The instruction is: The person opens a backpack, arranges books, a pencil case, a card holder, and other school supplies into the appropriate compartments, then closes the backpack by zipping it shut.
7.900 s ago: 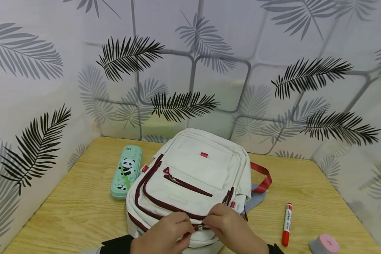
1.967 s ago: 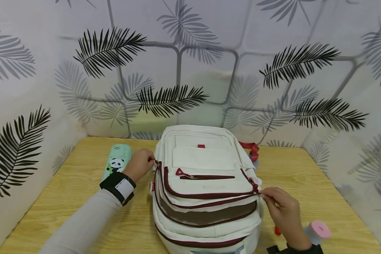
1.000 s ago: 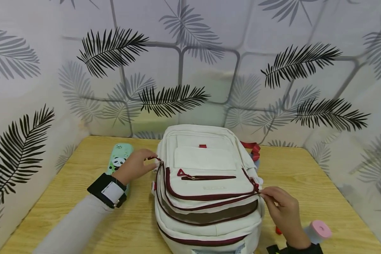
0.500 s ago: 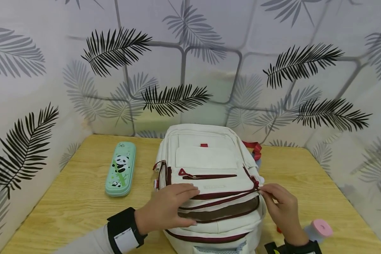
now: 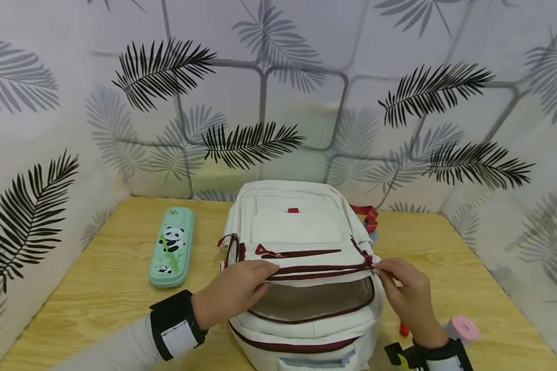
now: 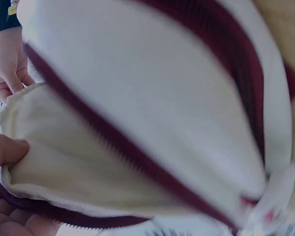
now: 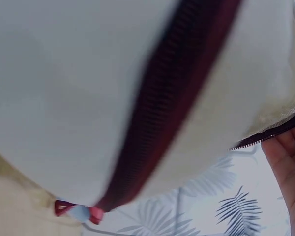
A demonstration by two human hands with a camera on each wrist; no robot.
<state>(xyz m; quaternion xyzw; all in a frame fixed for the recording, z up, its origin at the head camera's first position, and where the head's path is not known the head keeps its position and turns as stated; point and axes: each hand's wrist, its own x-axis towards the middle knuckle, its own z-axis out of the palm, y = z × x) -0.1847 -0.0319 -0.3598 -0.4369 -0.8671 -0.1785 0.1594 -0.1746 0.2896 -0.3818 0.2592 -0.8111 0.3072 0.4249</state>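
Observation:
A white backpack [image 5: 297,228] with dark red zips lies on the table, its front compartment [image 5: 315,301] unzipped and gaping, showing a beige lining. My left hand [image 5: 234,289] grips the upper edge of that opening; in the left wrist view its thumb [image 6: 10,149] lies on the lining and its fingers are beneath the zip edge. At the opening's right end, my right hand [image 5: 408,296] pinches the zip edge between thumb and fingers. The compartment's zip pull [image 5: 226,239] hangs free at the left side. Whether the right fingers also hold a pull is hidden.
A mint pencil case [image 5: 171,247] with pandas lies left of the backpack. Right of it, partly behind my right forearm, are a red marker [image 5: 404,329] and a pink-topped roll [image 5: 464,329]. A leaf-patterned curtain [image 5: 399,51] hangs behind the wooden table [image 5: 93,288].
The compartment, zipped at first, has been opened. My left hand has let go of the left zip pull, moved to the front and lifted the edge, widening the gap. My right hand still pinches its side.

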